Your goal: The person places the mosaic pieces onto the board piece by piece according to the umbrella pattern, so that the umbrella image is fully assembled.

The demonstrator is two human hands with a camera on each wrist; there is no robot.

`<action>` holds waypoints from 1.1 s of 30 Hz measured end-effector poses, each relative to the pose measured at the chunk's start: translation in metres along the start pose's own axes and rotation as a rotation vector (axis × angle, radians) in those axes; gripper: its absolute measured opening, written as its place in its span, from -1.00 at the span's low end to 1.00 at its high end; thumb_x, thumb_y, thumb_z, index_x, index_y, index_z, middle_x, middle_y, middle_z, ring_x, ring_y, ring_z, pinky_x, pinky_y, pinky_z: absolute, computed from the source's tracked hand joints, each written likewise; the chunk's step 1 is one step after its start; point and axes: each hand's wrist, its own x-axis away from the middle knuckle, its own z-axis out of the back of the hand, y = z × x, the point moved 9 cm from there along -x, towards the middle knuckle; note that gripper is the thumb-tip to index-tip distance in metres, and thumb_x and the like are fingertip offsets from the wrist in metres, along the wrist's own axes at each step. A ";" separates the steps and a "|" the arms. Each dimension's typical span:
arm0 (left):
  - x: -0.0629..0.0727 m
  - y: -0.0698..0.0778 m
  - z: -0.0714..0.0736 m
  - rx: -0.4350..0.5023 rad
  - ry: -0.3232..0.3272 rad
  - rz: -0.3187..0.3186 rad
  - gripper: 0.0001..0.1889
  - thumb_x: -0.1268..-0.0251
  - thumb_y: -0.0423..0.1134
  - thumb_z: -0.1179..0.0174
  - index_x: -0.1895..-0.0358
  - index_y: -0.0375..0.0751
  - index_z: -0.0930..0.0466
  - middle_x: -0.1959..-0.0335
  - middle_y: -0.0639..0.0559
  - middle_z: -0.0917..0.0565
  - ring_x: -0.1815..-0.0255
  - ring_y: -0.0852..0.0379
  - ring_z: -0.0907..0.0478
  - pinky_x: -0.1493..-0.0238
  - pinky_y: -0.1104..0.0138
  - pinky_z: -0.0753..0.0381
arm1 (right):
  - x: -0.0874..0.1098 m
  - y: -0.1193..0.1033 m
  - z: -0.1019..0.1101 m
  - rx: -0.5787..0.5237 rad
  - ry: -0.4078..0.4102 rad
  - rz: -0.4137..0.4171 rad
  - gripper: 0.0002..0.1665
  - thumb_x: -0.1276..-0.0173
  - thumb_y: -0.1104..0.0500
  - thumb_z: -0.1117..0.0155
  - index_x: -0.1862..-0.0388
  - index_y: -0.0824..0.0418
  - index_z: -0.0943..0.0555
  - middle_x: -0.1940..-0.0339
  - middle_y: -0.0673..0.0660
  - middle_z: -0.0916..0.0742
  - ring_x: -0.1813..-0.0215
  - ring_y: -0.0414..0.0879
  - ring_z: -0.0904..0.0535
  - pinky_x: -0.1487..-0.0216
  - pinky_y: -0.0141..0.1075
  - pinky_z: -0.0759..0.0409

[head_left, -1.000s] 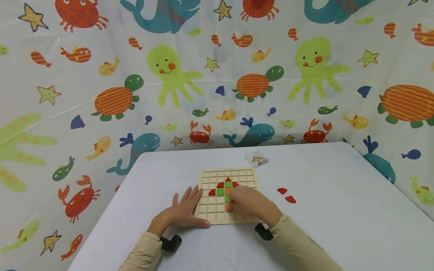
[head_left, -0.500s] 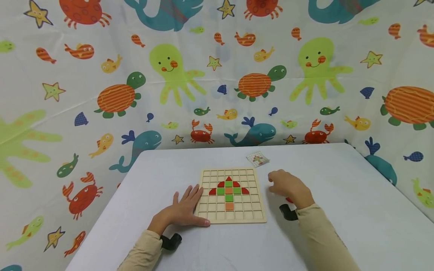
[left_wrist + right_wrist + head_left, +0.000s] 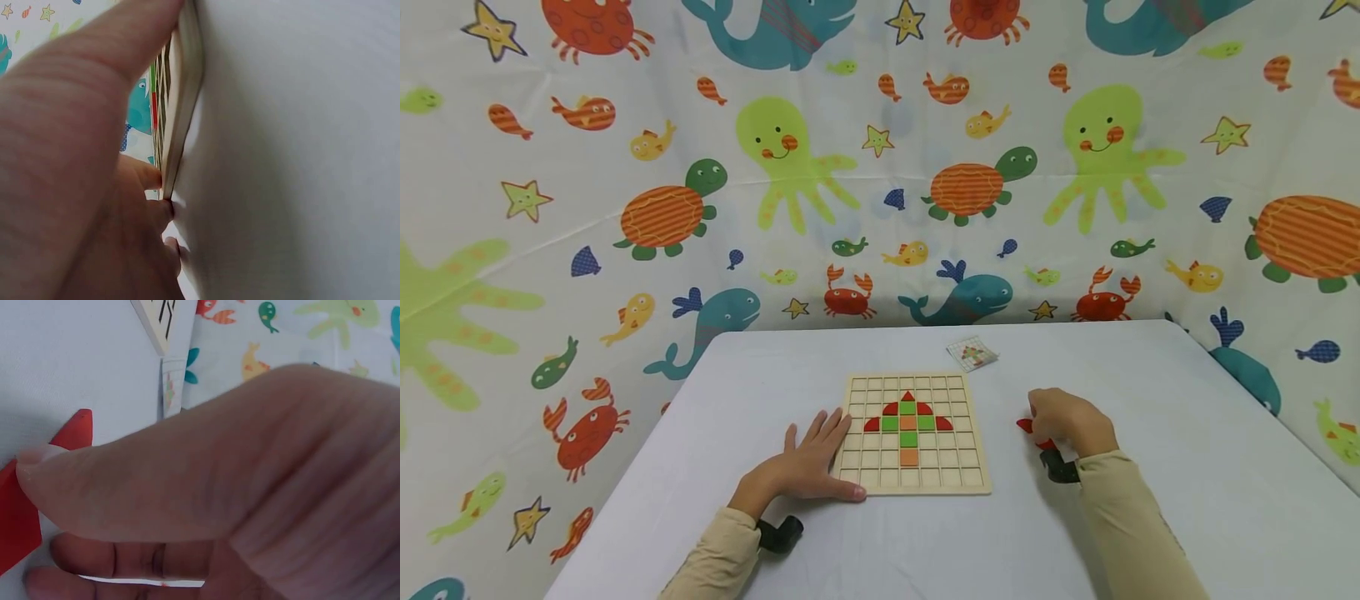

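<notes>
A square wooden grid board [image 3: 865, 479] lies on the table, with red, green and orange pieces set in its cells in an arrow-like pattern. Spread over the board's left edge, my left hand [image 3: 808, 467] rests with its fingers straight and its thumb at the near corner. To the right of the board, my right hand [image 3: 1071, 421] is low over two loose red pieces with curved edges. One red piece [image 3: 76, 431] shows beyond the thumb; the other red piece [image 3: 15, 519] is partly covered by the thumb tip. The index finger is hidden, so a pinch cannot be confirmed.
A small pattern card [image 3: 972, 353] lies behind the board, near the table's back edge. The white table [image 3: 1187, 467] stands before a hanging cloth [image 3: 880, 192] printed with sea animals. A dark camera mount sits on each wrist.
My right hand has left the board, where a red piece now shows at the pattern's right end, and moved right to the loose red pieces. My left hand has stayed put.
</notes>
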 end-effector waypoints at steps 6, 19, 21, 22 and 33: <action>0.001 0.003 0.003 -0.015 -0.009 0.009 0.33 -0.11 0.41 -0.48 -0.76 -0.22 0.04 -0.79 -0.21 0.12 -0.77 -0.29 0.29 -0.53 -0.43 0.43 | -0.003 0.002 -0.006 -0.056 -0.020 -0.001 -0.85 -0.30 0.41 -0.32 0.21 0.31 -0.54 0.34 0.21 -0.59 0.32 0.08 -0.57 0.29 -0.16 -0.63; 0.000 0.001 -0.001 -0.022 -0.012 0.017 0.35 -0.09 0.44 -0.47 -0.77 -0.20 0.06 -0.79 -0.18 0.14 -0.77 -0.26 0.31 -0.54 -0.41 0.44 | -0.008 0.001 -0.011 -0.086 -0.029 0.022 -0.86 -0.30 0.41 -0.32 0.21 0.30 -0.55 0.34 0.20 -0.60 0.33 0.06 -0.57 0.32 -0.22 -0.61; 0.000 0.001 0.000 -0.023 -0.011 0.019 0.35 -0.08 0.44 -0.47 -0.77 -0.19 0.06 -0.79 -0.18 0.13 -0.77 -0.26 0.30 -0.54 -0.41 0.44 | -0.009 0.001 -0.011 -0.089 -0.026 0.025 -0.86 -0.33 0.37 -0.36 0.20 0.29 -0.56 0.34 0.20 -0.61 0.30 0.07 -0.57 0.31 -0.21 -0.62; 0.001 0.001 0.000 -0.025 -0.013 0.020 0.35 -0.08 0.44 -0.47 -0.77 -0.19 0.06 -0.79 -0.17 0.13 -0.77 -0.25 0.31 -0.55 -0.41 0.45 | -0.010 0.001 -0.011 -0.088 -0.023 0.023 -0.85 -0.34 0.34 -0.38 0.20 0.28 -0.56 0.34 0.19 -0.61 0.29 0.06 -0.57 0.30 -0.21 -0.62; 0.001 0.001 0.001 -0.019 -0.012 0.017 0.35 -0.08 0.43 -0.48 -0.77 -0.21 0.05 -0.79 -0.20 0.13 -0.77 -0.27 0.30 -0.54 -0.41 0.45 | -0.018 -0.012 -0.013 -0.031 0.033 0.102 -0.79 -0.40 0.24 -0.45 0.20 0.28 -0.56 0.38 0.16 -0.60 0.31 0.01 -0.54 0.26 -0.22 -0.50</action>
